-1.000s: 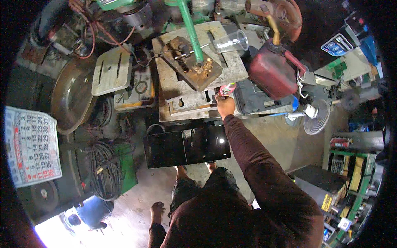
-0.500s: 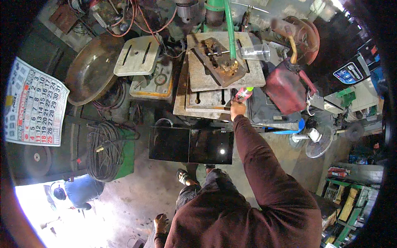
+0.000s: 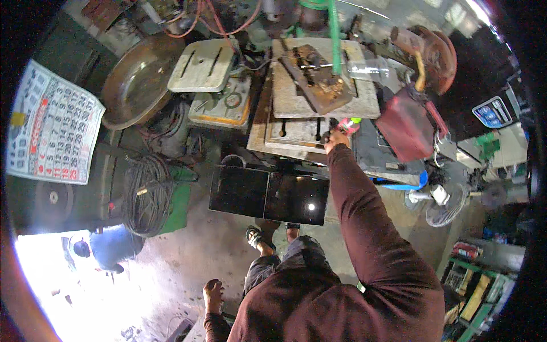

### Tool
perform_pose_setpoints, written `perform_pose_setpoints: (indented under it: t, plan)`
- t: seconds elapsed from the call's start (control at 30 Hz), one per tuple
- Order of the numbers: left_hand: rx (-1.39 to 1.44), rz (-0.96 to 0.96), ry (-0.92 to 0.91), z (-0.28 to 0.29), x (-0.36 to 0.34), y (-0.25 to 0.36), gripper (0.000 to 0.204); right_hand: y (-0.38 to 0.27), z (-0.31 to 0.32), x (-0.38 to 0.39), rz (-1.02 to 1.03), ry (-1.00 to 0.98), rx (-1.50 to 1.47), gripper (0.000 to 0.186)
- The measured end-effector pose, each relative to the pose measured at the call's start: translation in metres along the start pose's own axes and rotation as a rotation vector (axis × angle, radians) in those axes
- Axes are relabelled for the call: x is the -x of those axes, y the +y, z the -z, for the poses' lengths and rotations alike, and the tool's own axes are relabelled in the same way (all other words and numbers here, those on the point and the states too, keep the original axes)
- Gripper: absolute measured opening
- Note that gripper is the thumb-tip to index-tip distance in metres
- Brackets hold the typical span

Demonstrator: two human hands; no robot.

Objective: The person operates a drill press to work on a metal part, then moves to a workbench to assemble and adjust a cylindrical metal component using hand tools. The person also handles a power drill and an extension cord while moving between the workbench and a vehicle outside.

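My right hand [image 3: 337,141] reaches forward to the front edge of the stacked machine tables, its fingers closed round something dark that I cannot make out. Just beyond it lies a pink bottle [image 3: 348,125] with a bright green cap, partly hidden under the upper plate. That upper slotted metal plate [image 3: 364,105] carries a rusty steel block [image 3: 327,101] strewn with metal chips, and a clear plastic cup [image 3: 364,70] on its side. A lower slotted plate [image 3: 293,130] sits beside my fingers. Down at my left side, my left hand [image 3: 213,296] hangs with its fingers loosely apart, holding nothing.
A red jerrycan [image 3: 404,125] stands right of the plates, above a fan [image 3: 447,204]. Below the bench is a black glossy panel [image 3: 239,191]. Coiled cable [image 3: 145,194], a large round pan [image 3: 137,85] and a calendar [image 3: 54,128] are left; a person in blue [image 3: 114,248] is lower left.
The view has shifted, so the bench appears farther right and slightly higher. My right hand stays at the plates' front edge, and a dark thing now shows at its fingers. My left hand has risen slightly.
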State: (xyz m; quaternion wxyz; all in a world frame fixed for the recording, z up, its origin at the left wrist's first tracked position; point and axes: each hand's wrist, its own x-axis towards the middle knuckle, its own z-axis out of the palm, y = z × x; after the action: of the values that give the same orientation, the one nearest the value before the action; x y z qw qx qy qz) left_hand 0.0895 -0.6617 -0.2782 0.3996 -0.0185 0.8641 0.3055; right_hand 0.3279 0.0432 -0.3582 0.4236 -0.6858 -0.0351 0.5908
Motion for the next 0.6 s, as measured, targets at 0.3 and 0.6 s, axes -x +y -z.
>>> perform_pose_setpoints:
  t: [0.3, 0.6]
  plan:
    - [0.148, 0.270, -0.035, -0.018, 0.044, -0.085, 0.034, 0.067, 0.077, 0.054, -0.114, -0.696, -0.149, 0.022]
    - [-0.257, -0.256, 0.159, 0.000, -0.009, -0.031, 0.045, 0.197, 0.130, 0.239, 0.369, -1.405, 1.459, 0.024]
